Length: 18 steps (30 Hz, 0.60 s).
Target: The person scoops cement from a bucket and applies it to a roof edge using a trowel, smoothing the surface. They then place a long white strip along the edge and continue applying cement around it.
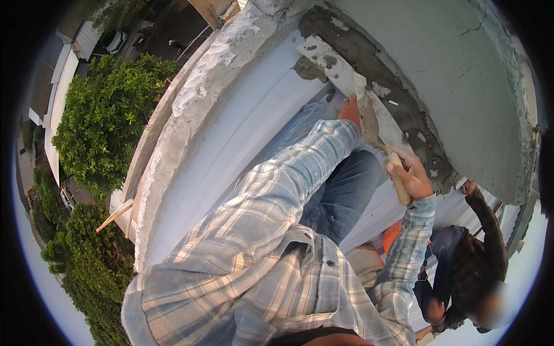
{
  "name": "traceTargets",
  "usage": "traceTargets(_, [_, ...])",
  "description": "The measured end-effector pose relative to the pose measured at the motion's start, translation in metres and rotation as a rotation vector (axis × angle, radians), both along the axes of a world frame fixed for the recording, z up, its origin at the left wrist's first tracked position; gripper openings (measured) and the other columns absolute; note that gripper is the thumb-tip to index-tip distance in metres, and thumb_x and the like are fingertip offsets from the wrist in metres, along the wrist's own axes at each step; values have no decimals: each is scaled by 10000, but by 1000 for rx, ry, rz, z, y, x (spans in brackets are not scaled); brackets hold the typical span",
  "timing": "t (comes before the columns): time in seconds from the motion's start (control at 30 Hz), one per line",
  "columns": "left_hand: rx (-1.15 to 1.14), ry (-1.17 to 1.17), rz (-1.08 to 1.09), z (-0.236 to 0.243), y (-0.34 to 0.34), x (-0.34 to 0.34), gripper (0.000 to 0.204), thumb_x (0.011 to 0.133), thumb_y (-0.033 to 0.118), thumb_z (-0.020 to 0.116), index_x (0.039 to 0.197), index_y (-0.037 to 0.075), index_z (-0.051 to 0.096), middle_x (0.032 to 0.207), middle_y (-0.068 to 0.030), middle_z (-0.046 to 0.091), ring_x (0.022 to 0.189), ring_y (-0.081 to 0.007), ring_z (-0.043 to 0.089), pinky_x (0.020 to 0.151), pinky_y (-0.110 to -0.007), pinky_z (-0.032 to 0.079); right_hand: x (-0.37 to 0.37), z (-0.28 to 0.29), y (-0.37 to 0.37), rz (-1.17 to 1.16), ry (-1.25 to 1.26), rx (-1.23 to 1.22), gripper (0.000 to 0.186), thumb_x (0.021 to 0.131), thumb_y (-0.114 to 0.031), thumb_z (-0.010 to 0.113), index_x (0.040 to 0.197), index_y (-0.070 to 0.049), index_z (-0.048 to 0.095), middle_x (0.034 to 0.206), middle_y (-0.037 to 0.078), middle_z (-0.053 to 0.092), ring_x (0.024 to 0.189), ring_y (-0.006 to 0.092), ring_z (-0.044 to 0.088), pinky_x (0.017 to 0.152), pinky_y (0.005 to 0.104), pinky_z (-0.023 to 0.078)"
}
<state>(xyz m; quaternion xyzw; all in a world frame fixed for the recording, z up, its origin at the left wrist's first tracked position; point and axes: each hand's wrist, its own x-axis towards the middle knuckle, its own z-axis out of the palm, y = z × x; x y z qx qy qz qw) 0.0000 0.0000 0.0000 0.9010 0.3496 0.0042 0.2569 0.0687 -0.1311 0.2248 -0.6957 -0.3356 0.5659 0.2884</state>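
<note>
Mortar work on a raised edge: trowel in right hand, left hand at board, wet band unfinished

Head view, the only one we have: the right hand (412, 176) has its fingers wrapped around the wooden handle of a trowel (400, 183), blade pointing up and away, overlapping the board. The left hand (350, 109) is at the near edge of a long pale board (335, 70), just beside the blade; fingers partly hidden, so we cannot tell if they grip or only press. The board lies slantwise along the dark mortar band (398, 95), mortar blotches on its upper end.

Progress, our judgement: partway. The broad grey face (456, 69) beyond the band looks largely smoothed, a few cracks showing. The band is dark and patchy with pale flecks, so we'd say filling and smoothing are left there. The rough cement rim (202, 81) on the left looks coarse; we can't tell if more is due.

Counts: one trowel, one board, one mortar band, two own hands, one co-worker (456, 259) at lower right with two hands showing, the raised one near the band's lower end; one orange item (391, 235), kind unclear
</note>
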Motion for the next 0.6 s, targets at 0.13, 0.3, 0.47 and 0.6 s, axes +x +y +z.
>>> traceTargets(0.13, [-138,-59,-32,-2,16,-8,649,844,375,670,1401,107,473,1347,-134,470,1328,-339,385,1107,-453,303,11,-46,108,185,364,-142,461,907,-337,644,1188,27,618,845,63,631,658,98,563,592,240,472])
traceTargets(0.3, [-124,5,-39,-8,3,-5,545,916,354,613,1373,89,478,1343,-95,520,1298,-306,442,1095,-368,339,29,-82,176,178,224,-377,356,944,-271,536,1132,17,628,800,60,601,548,124,524,537,259,459])
traceTargets(0.47, [-255,-39,-43,15,16,-12,499,898,312,638,1351,133,531,1367,-89,534,1313,-284,444,1127,-414,309,31,-71,173,215,280,-372,381,944,-284,532,1163,12,628,750,55,573,531,120,512,487,265,434])
traceTargets(0.6, [-171,-83,-23,13,13,-11,501,880,263,647,1351,132,534,1343,-92,558,1311,-275,462,1120,-422,326,32,-77,172,144,282,-403,405,952,-310,523,1179,7,633,733,47,560,504,107,496,452,247,417])
